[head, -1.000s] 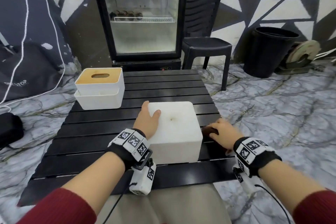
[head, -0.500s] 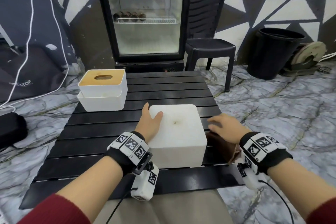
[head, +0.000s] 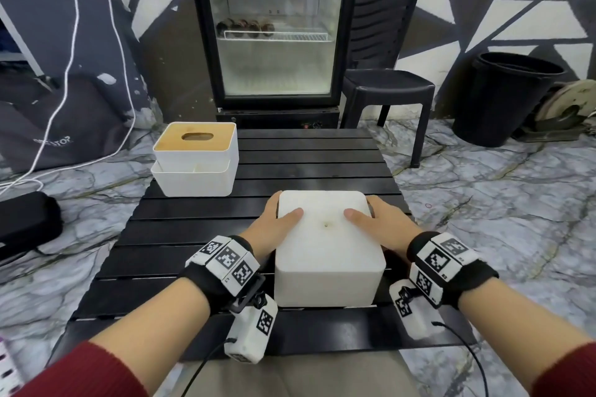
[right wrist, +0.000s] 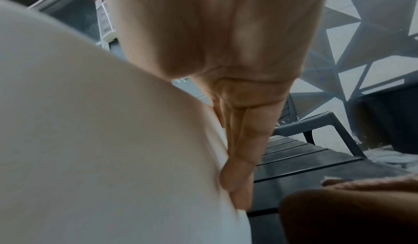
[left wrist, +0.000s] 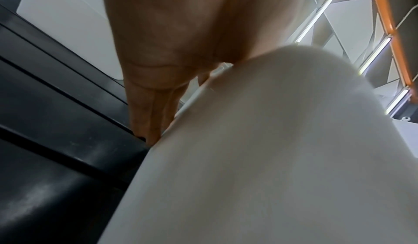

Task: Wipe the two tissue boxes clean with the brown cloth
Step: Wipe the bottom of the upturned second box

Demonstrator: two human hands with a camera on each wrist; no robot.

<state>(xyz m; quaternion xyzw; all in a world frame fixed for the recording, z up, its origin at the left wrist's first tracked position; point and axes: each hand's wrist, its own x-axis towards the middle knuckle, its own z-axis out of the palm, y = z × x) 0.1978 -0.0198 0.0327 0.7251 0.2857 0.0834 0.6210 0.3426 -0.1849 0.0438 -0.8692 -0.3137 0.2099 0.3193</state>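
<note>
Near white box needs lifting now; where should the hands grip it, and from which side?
Grip the white box on its two long side walls, one hand from each side, as the left hand and right hand do now: thumbs over the top edge, fingers down the walls. Its top is smooth with rounded corners and shows no handle. The brown cloth lies by the right wall, so watch it.

Both forearms enter from the lower corners of the head view in dark red knitted sleeves [head: 80,374]. Each wrist carries a black fabric band [head: 206,280] set with white blocks printed with black square codes. A white camera unit [head: 253,330] hangs beneath each band (thin black cable trailing). Beige trousers [head: 290,377] at lower centre.
</note>
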